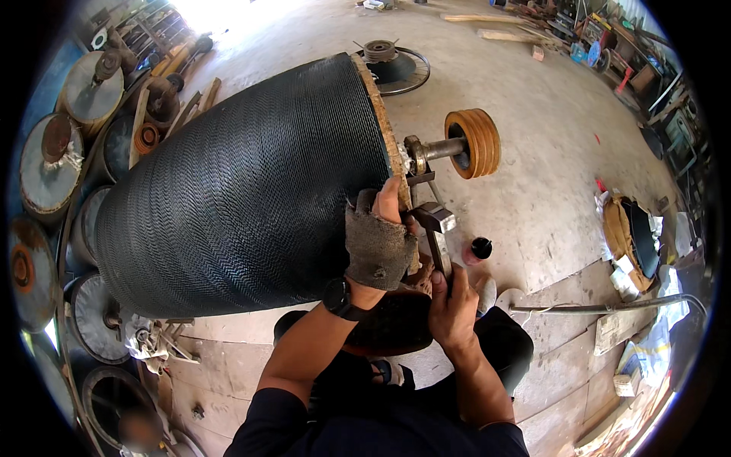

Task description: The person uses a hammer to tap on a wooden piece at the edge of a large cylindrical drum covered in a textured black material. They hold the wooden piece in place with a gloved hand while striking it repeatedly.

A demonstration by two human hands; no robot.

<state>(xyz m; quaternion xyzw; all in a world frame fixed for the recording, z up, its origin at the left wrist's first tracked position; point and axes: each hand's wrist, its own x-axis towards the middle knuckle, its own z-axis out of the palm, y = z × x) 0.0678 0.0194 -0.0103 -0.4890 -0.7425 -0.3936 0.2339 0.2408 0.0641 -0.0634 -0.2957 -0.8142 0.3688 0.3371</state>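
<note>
A large black drum (251,183) with a finely ribbed surface lies on its side in front of me, its wooden end rim (378,107) facing right. My left hand (378,240), in a worn fingerless glove, is at the near part of that rim. Its fingers are bent around the edge, and whatever they pinch is hidden. My right hand (453,305) is closed around the handle of a hammer (438,228). The hammer's metal head is raised just right of my left hand, apart from the rim. Below my hands is a dark round pan (388,324), partly covered by my arms.
An axle with an orange grooved pulley (474,143) sticks out of the drum's end. A small dark-topped container (480,248) stands on the floor. Several discs and drums (49,164) line the left. A brown bag (628,236) and a bent metal rod (594,308) lie right.
</note>
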